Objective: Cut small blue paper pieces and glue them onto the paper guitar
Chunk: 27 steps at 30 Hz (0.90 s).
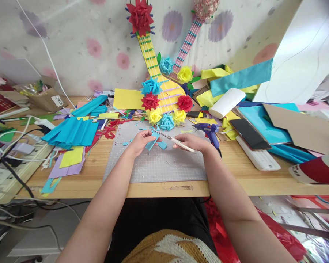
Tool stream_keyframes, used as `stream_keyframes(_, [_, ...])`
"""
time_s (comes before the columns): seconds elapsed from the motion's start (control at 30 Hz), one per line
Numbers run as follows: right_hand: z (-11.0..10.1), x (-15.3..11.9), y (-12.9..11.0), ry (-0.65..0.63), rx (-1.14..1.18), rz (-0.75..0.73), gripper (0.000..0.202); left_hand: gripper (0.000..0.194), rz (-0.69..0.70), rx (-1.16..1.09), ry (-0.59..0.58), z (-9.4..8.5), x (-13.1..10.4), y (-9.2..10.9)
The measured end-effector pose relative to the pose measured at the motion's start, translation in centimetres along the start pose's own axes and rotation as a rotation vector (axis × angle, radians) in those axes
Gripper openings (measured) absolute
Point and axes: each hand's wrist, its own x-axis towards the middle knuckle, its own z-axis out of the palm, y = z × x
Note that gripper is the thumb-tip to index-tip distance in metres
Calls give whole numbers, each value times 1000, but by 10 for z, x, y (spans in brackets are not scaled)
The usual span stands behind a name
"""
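Observation:
Over the grey cutting mat (164,168), my left hand (142,141) pinches a small strip of blue paper (152,140). My right hand (190,141) grips white-handled scissors (182,144), whose blades point left and reach the paper's upper part. Whether the blades have closed on it I cannot make out. A further blue piece (162,145) lies on the mat between my hands, with small scraps to the left. Just behind stands a yellow paper guitar (168,93) decorated with red, blue and yellow paper flowers.
A blue glue gun (210,132) lies right of the mat. Beyond it are a phone (250,133), a white keyboard-like slab (259,155) and a paper cup (318,168). Folded blue crepe paper (72,131) and tangled cables (9,146) lie left. A pink guitar (186,45) leans behind.

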Motion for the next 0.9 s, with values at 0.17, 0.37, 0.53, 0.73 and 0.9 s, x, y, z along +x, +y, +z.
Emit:
stream_keyframes(0.17, [3,3,-1,151,123,13,44,16,19,144,67,3,0,-3])
stream_keyframes(0.37, [25,16,-18,360,485,-69,44,18,69,290,-85,8,-1,-8])
stream_keyframes(0.53, [38,26,-20,402,559,-51,47,22,53,334,-80,14,-3,-10])
stream_keyframes(0.73, [46,35,-18,650,708,-36,46,31,44,57,152,22,-1,-12])
stream_keyframes(0.9, [49,38,-21,724,817,-30,50,29,63,-18,271,23,2,-12])
